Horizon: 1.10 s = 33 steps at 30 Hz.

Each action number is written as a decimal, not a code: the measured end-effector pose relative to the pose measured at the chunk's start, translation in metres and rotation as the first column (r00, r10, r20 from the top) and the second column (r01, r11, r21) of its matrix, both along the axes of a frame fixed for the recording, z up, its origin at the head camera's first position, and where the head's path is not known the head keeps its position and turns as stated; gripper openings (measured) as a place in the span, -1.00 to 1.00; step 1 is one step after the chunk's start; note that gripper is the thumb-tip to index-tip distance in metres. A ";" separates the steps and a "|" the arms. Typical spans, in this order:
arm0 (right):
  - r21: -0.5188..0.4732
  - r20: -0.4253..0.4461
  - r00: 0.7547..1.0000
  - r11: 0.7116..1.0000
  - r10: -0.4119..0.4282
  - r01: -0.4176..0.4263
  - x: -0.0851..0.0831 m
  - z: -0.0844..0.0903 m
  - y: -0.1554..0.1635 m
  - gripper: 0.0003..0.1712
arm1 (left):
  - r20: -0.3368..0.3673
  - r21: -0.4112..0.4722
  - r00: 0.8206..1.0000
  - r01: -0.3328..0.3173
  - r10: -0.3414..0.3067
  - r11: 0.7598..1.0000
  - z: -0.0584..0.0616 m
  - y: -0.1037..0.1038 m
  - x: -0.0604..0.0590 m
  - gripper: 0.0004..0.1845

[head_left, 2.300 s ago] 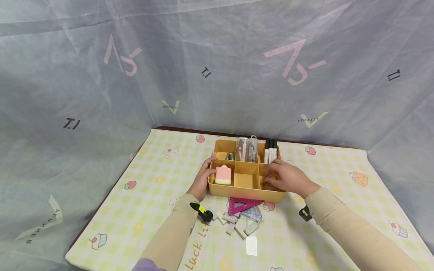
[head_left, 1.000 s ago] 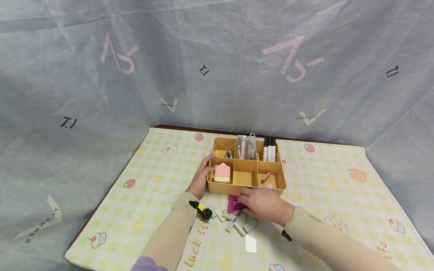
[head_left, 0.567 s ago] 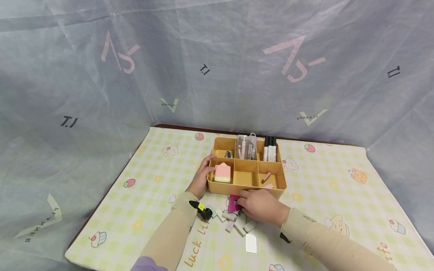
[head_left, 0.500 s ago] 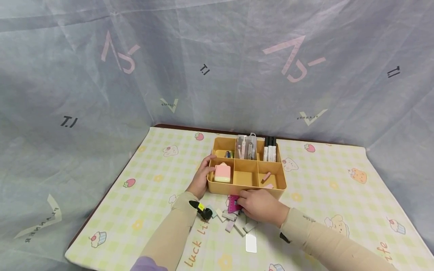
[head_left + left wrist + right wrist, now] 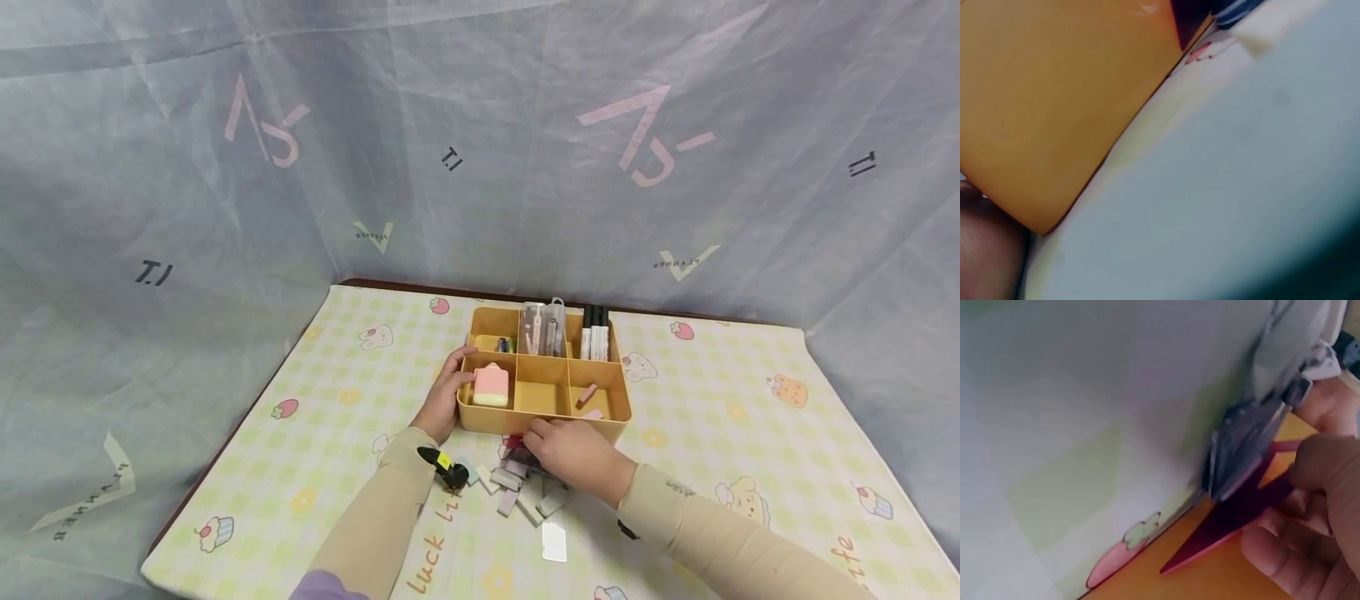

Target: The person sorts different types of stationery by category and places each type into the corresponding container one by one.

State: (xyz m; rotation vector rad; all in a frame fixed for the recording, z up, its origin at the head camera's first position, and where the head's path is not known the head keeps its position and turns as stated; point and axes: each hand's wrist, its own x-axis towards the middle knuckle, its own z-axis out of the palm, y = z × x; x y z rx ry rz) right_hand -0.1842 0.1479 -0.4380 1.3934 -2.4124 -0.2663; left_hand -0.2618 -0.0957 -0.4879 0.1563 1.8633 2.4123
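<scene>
a: how are the two arms lying?
b: both beige sleeves are reaching forward. the left hand [image 5: 444,398] is resting with fingers lightly bent.
a: and the right hand [image 5: 573,452]?
b: it is lying palm down, its fingers [image 5: 1285,565] curling in a pinch.

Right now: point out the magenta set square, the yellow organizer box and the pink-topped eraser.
magenta set square [image 5: 1235,515], right wrist view, flat face by the fingers.
yellow organizer box [image 5: 540,424], head view, front wall.
pink-topped eraser [image 5: 491,387], head view, middle of its front face.

right hand [image 5: 573,454] covers most of the magenta set square [image 5: 1235,522]; left wrist view blurred, organizer box [image 5: 1054,106] cut off by its edge.
</scene>
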 end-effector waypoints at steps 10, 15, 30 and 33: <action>-0.021 0.025 0.998 0.998 -0.052 0.053 0.006 -0.001 0.001 -0.72 | 0.003 -0.011 1.000 -0.001 0.002 1.000 -0.001 0.000 0.000 -0.40; -0.120 -0.070 0.997 0.992 0.030 -0.038 0.004 0.010 0.008 -0.71 | 0.006 -0.004 1.000 0.003 -0.003 1.000 0.000 0.000 0.001 -0.41; -0.286 0.145 0.969 0.929 -0.198 0.233 -0.018 0.051 0.026 -0.53 | -0.002 -0.004 1.000 0.009 -0.009 1.000 -0.002 -0.002 -0.001 -0.43; -0.295 0.107 0.971 0.925 -0.215 0.238 -0.024 0.052 0.029 -0.53 | 0.001 -0.001 1.000 0.011 -0.011 1.000 -0.001 -0.002 -0.001 -0.43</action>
